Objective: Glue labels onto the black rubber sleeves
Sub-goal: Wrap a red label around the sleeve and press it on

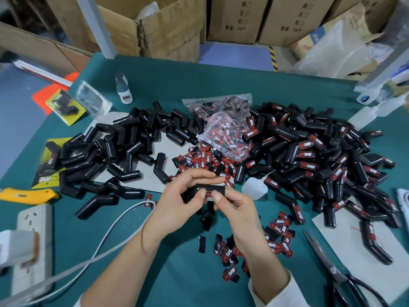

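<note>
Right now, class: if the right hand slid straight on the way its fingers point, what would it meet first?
The right hand points up-left, its thumb already on the sleeve that the left hand grips. So it would likely meet the left hand's fingers first, though depth is hard to judge.
</note>
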A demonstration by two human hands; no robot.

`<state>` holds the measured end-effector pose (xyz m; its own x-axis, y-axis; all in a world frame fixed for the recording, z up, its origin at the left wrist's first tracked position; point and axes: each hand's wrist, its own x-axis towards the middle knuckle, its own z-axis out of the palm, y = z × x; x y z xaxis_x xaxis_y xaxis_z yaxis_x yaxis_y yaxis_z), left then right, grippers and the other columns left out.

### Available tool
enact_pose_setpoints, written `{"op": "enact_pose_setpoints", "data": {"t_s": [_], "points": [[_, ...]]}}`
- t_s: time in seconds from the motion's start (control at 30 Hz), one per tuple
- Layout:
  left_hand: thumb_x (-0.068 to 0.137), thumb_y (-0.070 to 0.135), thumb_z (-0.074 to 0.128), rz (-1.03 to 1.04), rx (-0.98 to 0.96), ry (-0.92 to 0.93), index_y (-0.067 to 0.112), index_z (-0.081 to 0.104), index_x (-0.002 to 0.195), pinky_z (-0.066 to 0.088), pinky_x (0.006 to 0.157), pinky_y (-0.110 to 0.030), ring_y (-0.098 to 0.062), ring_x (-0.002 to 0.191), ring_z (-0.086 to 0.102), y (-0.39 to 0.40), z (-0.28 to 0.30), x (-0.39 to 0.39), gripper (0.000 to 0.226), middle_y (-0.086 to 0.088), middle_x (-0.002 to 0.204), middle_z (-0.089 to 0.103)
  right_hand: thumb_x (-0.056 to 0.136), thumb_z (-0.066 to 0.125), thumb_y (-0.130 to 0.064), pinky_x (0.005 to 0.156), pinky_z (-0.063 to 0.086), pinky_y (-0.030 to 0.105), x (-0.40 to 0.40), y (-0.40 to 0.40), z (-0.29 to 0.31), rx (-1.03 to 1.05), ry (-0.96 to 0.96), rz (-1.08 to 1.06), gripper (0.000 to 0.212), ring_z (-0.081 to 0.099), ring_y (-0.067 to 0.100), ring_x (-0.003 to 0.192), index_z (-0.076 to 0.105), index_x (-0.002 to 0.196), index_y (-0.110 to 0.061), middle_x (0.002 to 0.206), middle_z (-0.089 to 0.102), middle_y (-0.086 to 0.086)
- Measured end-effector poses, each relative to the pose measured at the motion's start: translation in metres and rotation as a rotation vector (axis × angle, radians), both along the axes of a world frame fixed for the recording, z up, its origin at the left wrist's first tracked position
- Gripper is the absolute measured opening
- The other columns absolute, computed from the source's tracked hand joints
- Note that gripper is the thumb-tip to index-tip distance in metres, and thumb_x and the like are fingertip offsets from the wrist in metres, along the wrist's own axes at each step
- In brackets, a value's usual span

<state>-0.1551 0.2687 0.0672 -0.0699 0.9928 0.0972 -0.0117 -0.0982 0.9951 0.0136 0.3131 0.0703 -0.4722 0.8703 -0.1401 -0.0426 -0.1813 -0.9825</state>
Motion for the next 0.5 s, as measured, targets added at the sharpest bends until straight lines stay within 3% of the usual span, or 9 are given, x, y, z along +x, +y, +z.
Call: {"op": "enact_pose_setpoints", "data": {"t_s": [0.1, 0.17, 0.23, 0.33, 0.4, 0.5], "points": [[0.102, 0.004, 0.052, -0.001, 0.013, 0.009, 0.025, 0.062, 0.128, 0.056, 0.085, -0.021, -0.023, 0.126, 0.066, 0.0003, 0.0000, -0.0013, 0.035, -0.002, 0.131, 0.074, 0.091, 0.069, -0.042, 0.071, 0.045, 0.015, 0.0008, 0.0000, 0.0017, -0.004, 0.000, 0.014, 0.025, 0.052, 0.005, 0.074, 0.079, 0.082, -0.020, 0.074, 0.058, -0.006], [0.102, 0.003, 0.052, 0.001, 0.043, 0.038, 0.028, 0.064, 0.124, 0.056, 0.086, -0.022, -0.023, 0.125, 0.066, 0.0000, 0.0021, -0.0013, 0.035, -0.001, 0.131, 0.074, 0.091, 0.068, -0.044, 0.070, 0.044, 0.016, 0.0007, 0.0001, 0.0023, -0.012, -0.015, 0.005, 0.033, 0.049, 0.006, 0.072, 0.074, 0.079, -0.013, 0.070, 0.053, -0.007], [0.102, 0.006, 0.054, 0.027, 0.096, 0.085, 0.033, 0.065, 0.118, 0.055, 0.092, -0.025, -0.024, 0.125, 0.066, -0.0004, 0.0053, -0.0001, 0.034, 0.000, 0.130, 0.073, 0.091, 0.066, -0.046, 0.072, 0.042, 0.025, 0.0016, 0.0006, 0.0022, -0.010, -0.028, -0.004, 0.044, 0.042, 0.007, 0.068, 0.064, 0.074, -0.006, 0.064, 0.044, -0.014], [0.101, 0.010, 0.060, 0.093, 0.182, 0.207, 0.030, 0.070, 0.108, 0.050, 0.103, -0.032, -0.024, 0.123, 0.066, 0.0013, 0.0066, -0.0004, 0.024, 0.005, 0.129, 0.072, 0.096, 0.060, -0.046, 0.074, 0.036, 0.039, 0.0031, 0.0023, 0.0033, 0.014, -0.049, 0.006, 0.037, 0.038, 0.010, 0.064, 0.064, 0.063, -0.027, 0.059, 0.039, -0.019], [0.099, 0.009, 0.063, 0.115, 0.217, 0.261, 0.022, 0.075, 0.106, 0.049, 0.103, -0.030, -0.023, 0.120, 0.067, 0.0020, 0.0049, -0.0022, 0.019, 0.006, 0.126, 0.073, 0.097, 0.057, -0.047, 0.073, 0.039, 0.032, 0.0028, 0.0029, 0.0051, 0.036, -0.064, 0.009, 0.038, 0.038, 0.014, 0.065, 0.064, 0.060, -0.038, 0.059, 0.037, -0.016], [0.099, 0.007, 0.064, 0.118, 0.244, 0.304, 0.017, 0.076, 0.108, 0.050, 0.103, -0.030, -0.022, 0.118, 0.068, 0.0027, 0.0025, -0.0029, 0.018, 0.006, 0.124, 0.072, 0.099, 0.055, -0.048, 0.071, 0.042, 0.019, 0.0020, 0.0034, 0.0046, 0.058, -0.091, -0.011, 0.042, 0.032, 0.031, 0.067, 0.059, 0.059, -0.037, 0.063, 0.027, 0.010]]}}
